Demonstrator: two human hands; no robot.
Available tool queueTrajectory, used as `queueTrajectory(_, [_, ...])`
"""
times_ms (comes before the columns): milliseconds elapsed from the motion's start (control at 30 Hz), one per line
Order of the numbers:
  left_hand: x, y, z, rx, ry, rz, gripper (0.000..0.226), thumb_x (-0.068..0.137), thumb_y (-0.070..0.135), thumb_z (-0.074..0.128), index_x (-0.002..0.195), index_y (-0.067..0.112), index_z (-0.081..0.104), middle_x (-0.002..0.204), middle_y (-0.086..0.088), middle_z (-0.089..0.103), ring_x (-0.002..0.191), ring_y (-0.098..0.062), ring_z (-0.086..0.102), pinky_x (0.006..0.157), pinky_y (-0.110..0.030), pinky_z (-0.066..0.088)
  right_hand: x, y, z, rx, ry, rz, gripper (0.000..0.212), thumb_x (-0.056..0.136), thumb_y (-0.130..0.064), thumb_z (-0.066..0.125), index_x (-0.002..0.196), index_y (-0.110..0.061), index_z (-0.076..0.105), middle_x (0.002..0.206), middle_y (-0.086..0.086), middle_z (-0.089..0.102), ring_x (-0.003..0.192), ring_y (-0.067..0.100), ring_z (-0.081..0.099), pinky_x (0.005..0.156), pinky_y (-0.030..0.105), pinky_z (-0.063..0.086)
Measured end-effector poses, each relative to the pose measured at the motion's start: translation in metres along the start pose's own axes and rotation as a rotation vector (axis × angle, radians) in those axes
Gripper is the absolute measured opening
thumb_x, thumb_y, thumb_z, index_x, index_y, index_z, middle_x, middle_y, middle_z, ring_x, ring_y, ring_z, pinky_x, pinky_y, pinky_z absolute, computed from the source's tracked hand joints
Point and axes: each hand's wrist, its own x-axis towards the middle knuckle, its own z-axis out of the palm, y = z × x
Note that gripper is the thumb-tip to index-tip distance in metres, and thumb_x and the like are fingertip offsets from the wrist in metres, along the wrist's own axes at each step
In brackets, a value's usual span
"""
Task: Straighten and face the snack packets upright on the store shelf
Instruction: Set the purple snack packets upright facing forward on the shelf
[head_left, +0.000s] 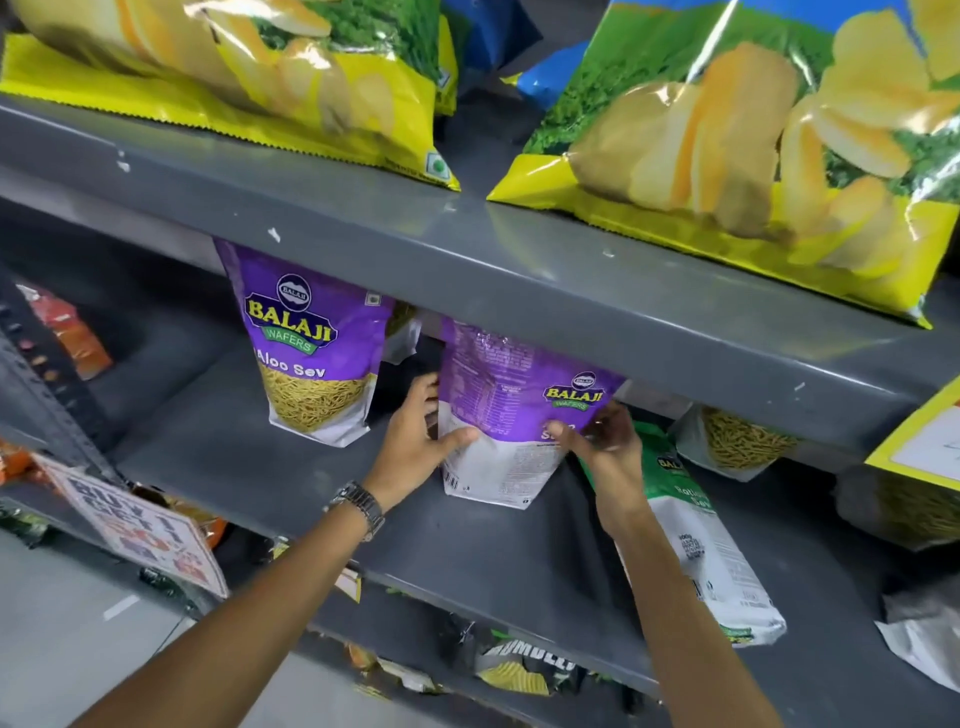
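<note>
A purple sev packet (511, 415) stands on the grey middle shelf (467, 540) with its printed back panel toward me. My left hand (415, 436) grips its left edge, and my right hand (602, 441) grips its right edge. To the left, another purple Aloo Sev packet (311, 348) stands upright, front facing out. A green-and-white packet (696, 540) lies tilted on the shelf under my right forearm. Further right, a clear-window sev packet (737, 441) sits partly hidden under the upper shelf.
Large yellow chip bags (249, 67) (753, 156) stand on the upper shelf (467, 244). A yellow price tag (924, 441) hangs at right. A promo sign (135, 525) sticks out at left. Orange packets (72, 332) sit far left, more packets on the shelf below (514, 670).
</note>
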Motion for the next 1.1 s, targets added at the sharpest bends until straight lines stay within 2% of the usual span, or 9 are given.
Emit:
queueTrajectory(100, [-0.018, -0.005, 0.013, -0.011, 0.218, 0.037, 0.074, 0.068, 0.008, 0.078, 0.130, 0.010, 0.037, 0.131, -0.010, 0.046, 0.116, -0.020, 0.052, 0.096, -0.032, 0.045, 0.005, -0.020, -0.002, 0.046, -0.070, -0.067, 0.027, 0.067, -0.001, 0.077, 0.067, -0.026, 0.067, 0.068, -0.011, 0.069, 0.077, 0.012, 0.067, 0.076, 0.023, 0.052])
queueTrajectory(200, [-0.049, -0.009, 0.039, -0.079, 0.357, 0.015, 0.066, 0.067, 0.005, 0.078, 0.120, 0.021, 0.042, 0.118, -0.009, 0.049, 0.105, -0.023, 0.055, 0.088, -0.035, 0.049, 0.004, -0.033, 0.002, 0.026, -0.144, -0.128, 0.034, 0.067, -0.004, 0.074, 0.081, -0.035, 0.073, 0.078, -0.016, 0.075, 0.080, 0.002, 0.070, 0.073, 0.017, 0.053])
queueTrajectory(400, [-0.080, -0.009, 0.078, 0.039, 0.166, 0.052, 0.096, 0.062, 0.015, 0.083, 0.140, 0.017, 0.026, 0.133, 0.000, 0.036, 0.130, -0.019, 0.037, 0.108, -0.041, 0.036, -0.012, -0.030, 0.015, -0.074, 0.138, -0.120, 0.038, 0.056, -0.014, 0.087, 0.082, -0.022, 0.060, 0.086, 0.010, 0.066, 0.079, 0.022, 0.059, 0.078, 0.046, 0.051])
queueTrajectory(567, [-0.075, -0.005, 0.082, 0.114, 0.058, 0.063, 0.122, 0.058, 0.032, 0.085, 0.146, 0.011, 0.004, 0.156, -0.005, 0.008, 0.145, -0.016, 0.005, 0.118, -0.028, 0.012, -0.045, -0.029, 0.032, -0.340, 0.289, -0.176, 0.063, 0.052, -0.046, 0.085, 0.102, -0.023, 0.056, 0.083, -0.014, 0.066, 0.076, 0.007, 0.065, 0.078, 0.037, 0.055])
queueTrajectory(667, [-0.066, -0.003, 0.080, 0.106, 0.051, 0.033, 0.128, 0.055, 0.037, 0.085, 0.146, 0.011, 0.000, 0.158, -0.004, 0.004, 0.145, -0.014, 0.002, 0.117, -0.025, 0.008, -0.060, -0.030, 0.037, -0.387, 0.244, -0.204, 0.054, 0.053, -0.041, 0.087, 0.093, -0.037, 0.052, 0.088, -0.018, 0.065, 0.078, -0.002, 0.065, 0.075, 0.024, 0.055])
queueTrajectory(767, [-0.057, -0.003, 0.078, 0.113, 0.072, 0.010, 0.124, 0.055, 0.042, 0.081, 0.146, 0.011, 0.003, 0.157, -0.006, 0.008, 0.145, -0.017, 0.006, 0.118, -0.034, 0.015, -0.068, -0.031, 0.039, -0.337, 0.128, -0.196, 0.052, 0.055, -0.022, 0.089, 0.088, -0.035, 0.051, 0.090, -0.014, 0.063, 0.075, -0.008, 0.061, 0.069, 0.017, 0.052])
queueTrajectory(933, [-0.048, -0.010, 0.067, 0.027, 0.156, 0.019, 0.109, 0.049, 0.048, 0.080, 0.139, 0.017, 0.025, 0.131, 0.000, 0.031, 0.120, -0.004, 0.041, 0.098, -0.016, 0.037, -0.070, -0.043, 0.035, -0.196, 0.010, -0.135, 0.053, 0.051, -0.029, 0.083, 0.096, -0.023, 0.054, 0.099, 0.004, 0.064, 0.086, 0.013, 0.062, 0.081, 0.043, 0.052])
queueTrajectory(1000, [-0.044, -0.016, 0.059, 0.021, 0.124, 0.066, 0.101, 0.048, 0.046, 0.083, 0.133, 0.022, 0.032, 0.119, 0.006, 0.032, 0.108, 0.010, 0.043, 0.089, -0.002, 0.035, -0.065, -0.046, 0.032, -0.192, 0.007, -0.162, 0.057, 0.052, -0.026, 0.088, 0.098, -0.024, 0.054, 0.100, 0.002, 0.064, 0.089, 0.012, 0.063, 0.084, 0.036, 0.052])
queueTrajectory(1100, [-0.036, -0.023, 0.042, 0.004, 0.045, 0.058, 0.091, 0.050, 0.051, 0.081, 0.127, 0.032, 0.036, 0.119, 0.009, 0.046, 0.111, 0.012, 0.046, 0.086, -0.002, 0.037, -0.055, -0.043, 0.029, -0.275, -0.004, -0.220, 0.064, 0.054, -0.022, 0.088, 0.107, -0.024, 0.052, 0.105, -0.003, 0.062, 0.098, 0.006, 0.061, 0.089, 0.026, 0.048])
